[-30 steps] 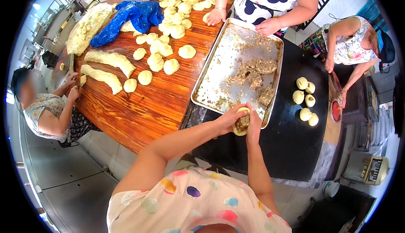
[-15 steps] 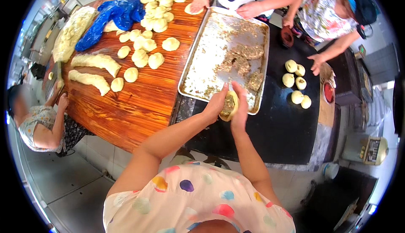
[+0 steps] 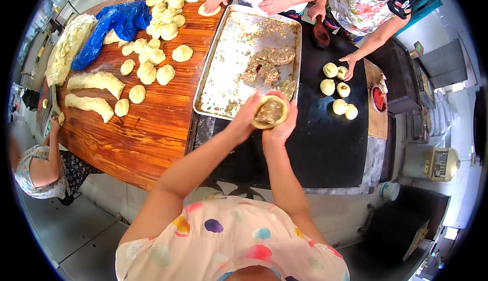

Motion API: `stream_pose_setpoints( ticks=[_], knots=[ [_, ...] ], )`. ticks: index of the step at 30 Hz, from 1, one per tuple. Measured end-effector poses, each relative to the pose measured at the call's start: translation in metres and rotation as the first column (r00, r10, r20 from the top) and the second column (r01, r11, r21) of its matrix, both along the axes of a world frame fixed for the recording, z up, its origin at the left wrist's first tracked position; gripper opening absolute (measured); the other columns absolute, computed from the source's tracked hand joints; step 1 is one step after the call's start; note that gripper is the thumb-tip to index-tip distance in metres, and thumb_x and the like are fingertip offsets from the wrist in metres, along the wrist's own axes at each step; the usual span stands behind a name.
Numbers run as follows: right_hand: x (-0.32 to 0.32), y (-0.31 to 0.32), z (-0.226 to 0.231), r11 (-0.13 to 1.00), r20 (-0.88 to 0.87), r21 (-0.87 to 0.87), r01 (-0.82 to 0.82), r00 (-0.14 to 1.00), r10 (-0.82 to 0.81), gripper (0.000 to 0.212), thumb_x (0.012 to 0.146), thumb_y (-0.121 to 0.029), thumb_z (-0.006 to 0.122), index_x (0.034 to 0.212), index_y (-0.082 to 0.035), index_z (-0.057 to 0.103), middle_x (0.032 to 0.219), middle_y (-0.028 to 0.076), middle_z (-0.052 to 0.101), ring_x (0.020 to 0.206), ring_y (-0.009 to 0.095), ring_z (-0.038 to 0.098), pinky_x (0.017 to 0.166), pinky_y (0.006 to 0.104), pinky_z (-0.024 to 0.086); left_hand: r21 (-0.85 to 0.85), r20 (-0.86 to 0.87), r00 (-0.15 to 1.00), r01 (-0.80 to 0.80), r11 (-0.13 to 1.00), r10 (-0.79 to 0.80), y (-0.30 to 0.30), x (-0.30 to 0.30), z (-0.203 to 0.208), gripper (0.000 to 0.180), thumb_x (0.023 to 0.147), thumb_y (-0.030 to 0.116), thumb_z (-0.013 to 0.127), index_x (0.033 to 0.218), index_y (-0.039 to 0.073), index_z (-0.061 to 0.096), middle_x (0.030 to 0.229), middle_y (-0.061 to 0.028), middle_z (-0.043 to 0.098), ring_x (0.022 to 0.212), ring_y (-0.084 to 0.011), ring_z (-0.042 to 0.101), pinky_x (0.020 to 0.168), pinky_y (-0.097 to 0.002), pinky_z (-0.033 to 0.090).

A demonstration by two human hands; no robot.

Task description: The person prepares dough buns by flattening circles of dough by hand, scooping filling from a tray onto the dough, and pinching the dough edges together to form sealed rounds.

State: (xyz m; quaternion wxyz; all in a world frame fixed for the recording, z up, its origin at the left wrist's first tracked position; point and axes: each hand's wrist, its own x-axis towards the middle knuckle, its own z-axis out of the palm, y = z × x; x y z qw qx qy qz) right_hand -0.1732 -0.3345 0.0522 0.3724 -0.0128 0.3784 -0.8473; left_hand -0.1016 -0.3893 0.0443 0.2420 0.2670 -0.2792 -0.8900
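Observation:
A round dough wrapper point(image 3: 258, 123) with brown, chopped filling in its middle is held up between my two hands. My left hand point(image 3: 246, 116) grips its left edge. My right hand point(image 3: 282, 128) cups it from the right and below, fingers curled round the far rim. The wrapper's underside is hidden. Just beyond my hands lies a metal tray point(image 3: 216, 77), smeared with bits of filling, with a mound of filling point(image 3: 277, 56) toward its right side.
Dough rounds point(image 3: 147, 73), two dough rolls point(image 3: 96, 82) and a blue plastic bag point(image 3: 114, 29) lie on the wooden table point(image 3: 157, 149). Filled buns point(image 3: 327, 87) sit on the black surface point(image 3: 325, 149) at right, where a co-worker's hand point(image 3: 351, 65) touches one. Other people work around the table.
The wrapper has turned its filled face upward and looks wider. My right hand has come round under it. At right, the co-worker's hand has moved onto the buns. The whole view has shifted slightly.

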Motion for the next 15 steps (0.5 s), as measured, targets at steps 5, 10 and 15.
stream_pose_setpoints(
  ticks=[5, 10, 15],
  knots=[
    [0.028, 0.000, -0.014, 0.937, -0.730, 0.266, 0.225, 0.682, 0.044, 0.029, 0.100, -0.017, 0.052, 0.120, 0.002, 0.061, 0.117, 0.012, 0.065, 0.108, 0.019, 0.059, 0.100, 0.0336, 0.043, -0.018, 0.104, 0.963, -0.246, 0.969, 0.247, 0.021, 0.002, 0.008, 0.025, 0.101, 0.026, 0.056, 0.116, 0.007, 0.059, 0.100, -0.0019, 0.062, 0.091, -0.0105, 0.061, 0.080, -0.0277, 0.051],
    [0.024, 0.001, -0.018, 0.941, -0.715, 0.313, 0.130, 0.685, 0.143, 0.029, 0.097, -0.009, 0.054, 0.123, 0.004, 0.060, 0.129, 0.012, 0.061, 0.114, 0.019, 0.057, 0.111, 0.0387, 0.034, -0.134, 0.197, 0.955, -0.197, 0.971, 0.221, 0.013, 0.008, 0.003, 0.023, 0.100, 0.023, 0.057, 0.114, 0.005, 0.061, 0.102, -0.0031, 0.063, 0.090, -0.0096, 0.060, 0.078, -0.0254, 0.050],
    [0.015, -0.005, -0.004, 0.977, -0.347, 0.207, -0.049, 0.930, 0.121, 0.043, 0.104, -0.027, 0.039, 0.128, 0.004, 0.058, 0.128, 0.014, 0.061, 0.119, 0.023, 0.055, 0.111, 0.0366, 0.032, -0.151, 0.200, 0.951, -0.207, 0.967, 0.235, 0.008, 0.010, 0.011, 0.031, 0.095, 0.029, 0.065, 0.114, 0.005, 0.061, 0.099, -0.0034, 0.063, 0.088, -0.0095, 0.057, 0.078, -0.0251, 0.048]
  ],
)
